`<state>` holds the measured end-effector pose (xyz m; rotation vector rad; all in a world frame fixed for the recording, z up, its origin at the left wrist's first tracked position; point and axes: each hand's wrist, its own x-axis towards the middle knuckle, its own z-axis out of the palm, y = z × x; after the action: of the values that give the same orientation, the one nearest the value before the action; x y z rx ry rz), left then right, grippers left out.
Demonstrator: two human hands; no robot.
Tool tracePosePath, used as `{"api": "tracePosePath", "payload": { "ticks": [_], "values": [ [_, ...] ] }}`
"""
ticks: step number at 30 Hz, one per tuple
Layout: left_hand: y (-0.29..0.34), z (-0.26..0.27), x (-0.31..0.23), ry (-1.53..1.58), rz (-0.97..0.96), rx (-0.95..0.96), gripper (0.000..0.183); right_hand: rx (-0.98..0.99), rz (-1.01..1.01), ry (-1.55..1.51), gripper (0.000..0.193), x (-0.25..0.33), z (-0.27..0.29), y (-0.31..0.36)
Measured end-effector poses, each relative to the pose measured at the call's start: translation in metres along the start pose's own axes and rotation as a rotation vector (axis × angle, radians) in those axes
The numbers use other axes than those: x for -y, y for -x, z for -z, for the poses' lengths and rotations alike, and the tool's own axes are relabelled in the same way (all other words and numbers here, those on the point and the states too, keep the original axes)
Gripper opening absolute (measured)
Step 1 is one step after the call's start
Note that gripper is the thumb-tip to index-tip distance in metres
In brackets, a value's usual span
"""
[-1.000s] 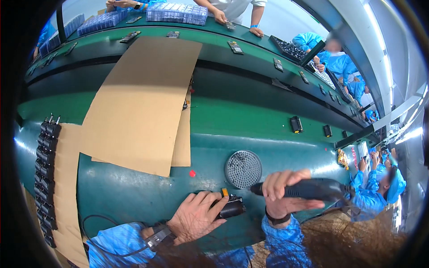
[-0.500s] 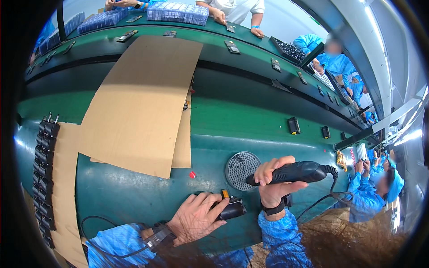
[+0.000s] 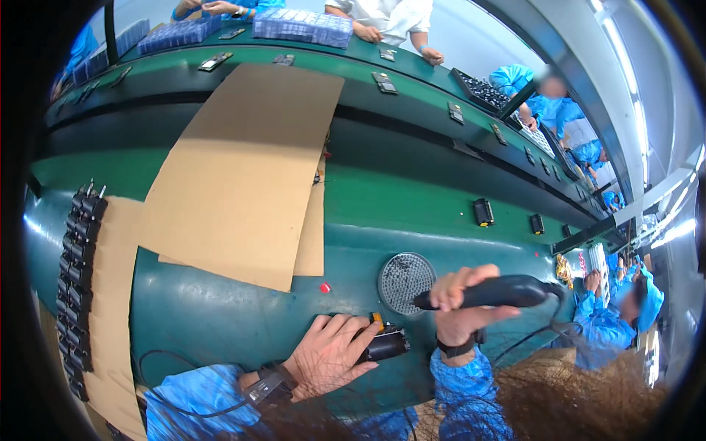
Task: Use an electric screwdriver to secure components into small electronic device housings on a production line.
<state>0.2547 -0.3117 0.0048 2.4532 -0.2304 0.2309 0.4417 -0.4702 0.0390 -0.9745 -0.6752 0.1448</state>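
My right hand (image 3: pixel 462 320) grips a black corded electric screwdriver (image 3: pixel 504 292), held roughly level. Its tip points left, at the near right edge of a round grey dish (image 3: pixel 382 278) with a grid of small pits; small dark bits, perhaps screws, lie in it. On the green bench my left hand (image 3: pixel 327 358) is closed around a black housing-like part (image 3: pixel 390 345) lying on its side. An orange-yellow tab (image 3: pixel 376 320) sticks up from that part beside my fingertips. The part's left end is hidden under my hand.
Cardboard sheets (image 3: pixel 243 176) cover the bench's left middle. A row of black parts (image 3: pixel 77 294) lines cardboard at far left. A red scrap (image 3: pixel 325 287) lies near the dish. Black parts (image 3: pixel 483 212) sit on the green strip beyond. Co-workers (image 3: pixel 379 18) work across and at right.
The whole view has shifted slightly. The screwdriver's rear end has dipped a little and its cord is blurred. My left hand stays on the black part.
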Motion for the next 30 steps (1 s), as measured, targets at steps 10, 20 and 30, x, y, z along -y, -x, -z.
{"api": "tracePosePath", "payload": {
  "ticks": [10, 20, 30],
  "values": [
    [-0.003, 0.005, -0.001, 0.028, 0.078, -0.004, 0.066, 0.211, -0.023, -0.341, 0.086, 0.011, -0.039, 0.041],
    [-0.002, 0.002, 0.003, 0.06, 0.06, -0.012, 0.068, 0.225, -0.033, -0.322, 0.087, 0.005, -0.041, 0.043],
    [-0.002, 0.001, 0.002, 0.06, 0.055, 0.002, 0.07, 0.308, 0.003, -0.287, 0.086, 0.0, -0.04, 0.045]
  ]
}}
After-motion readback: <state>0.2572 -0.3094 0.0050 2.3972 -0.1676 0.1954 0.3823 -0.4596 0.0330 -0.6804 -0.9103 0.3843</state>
